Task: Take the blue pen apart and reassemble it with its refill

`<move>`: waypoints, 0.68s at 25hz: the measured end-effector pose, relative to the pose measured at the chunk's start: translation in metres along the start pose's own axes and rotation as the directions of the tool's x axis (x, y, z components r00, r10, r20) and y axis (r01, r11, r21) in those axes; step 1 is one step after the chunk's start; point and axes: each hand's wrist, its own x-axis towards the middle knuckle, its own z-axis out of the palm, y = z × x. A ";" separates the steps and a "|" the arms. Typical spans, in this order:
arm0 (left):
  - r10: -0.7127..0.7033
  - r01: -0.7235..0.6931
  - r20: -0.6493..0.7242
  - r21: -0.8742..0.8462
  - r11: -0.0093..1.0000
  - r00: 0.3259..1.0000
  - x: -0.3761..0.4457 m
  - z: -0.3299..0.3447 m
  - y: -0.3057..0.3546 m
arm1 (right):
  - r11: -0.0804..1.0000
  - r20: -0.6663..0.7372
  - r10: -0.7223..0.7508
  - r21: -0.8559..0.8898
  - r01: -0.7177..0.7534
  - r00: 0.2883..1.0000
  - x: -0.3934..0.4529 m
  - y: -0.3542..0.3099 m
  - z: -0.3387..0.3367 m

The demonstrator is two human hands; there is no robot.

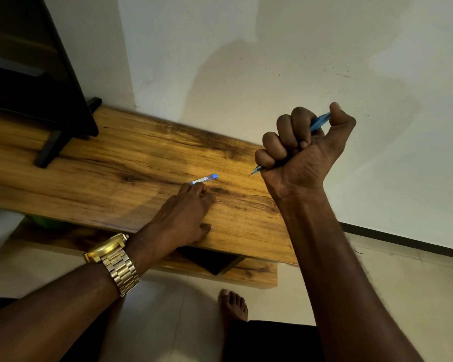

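Note:
My right hand (302, 150) is raised above the right end of the wooden bench (115, 165), closed in a fist around the blue pen (319, 121). The pen's blue barrel sticks out by the thumb and its dark pointed tip pokes out below the little finger. My left hand (186, 210) rests palm down on the bench, fingertips touching a small blue and clear pen part (204, 179) lying on the wood. Whether the fingers pinch that part or only touch it is unclear.
A dark TV stand foot and screen edge (50, 142) sit at the bench's left end. A white wall rises behind. Below the bench top there is a lower shelf, a tiled floor and my bare foot (233, 304).

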 end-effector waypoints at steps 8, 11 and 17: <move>-0.005 0.005 0.008 -0.004 1.000 1.000 -0.001 0.000 0.000 | 0.999 0.017 0.025 0.035 -0.025 1.000 -0.003 0.003 0.004; -0.010 0.010 0.004 -0.010 1.000 1.000 0.000 0.001 0.000 | 0.999 0.010 0.012 0.030 -0.012 1.000 -0.002 0.003 0.003; -0.009 0.009 -0.005 -0.004 1.000 1.000 0.001 0.002 -0.001 | 0.999 0.022 -0.018 0.030 0.018 1.000 -0.001 0.001 0.000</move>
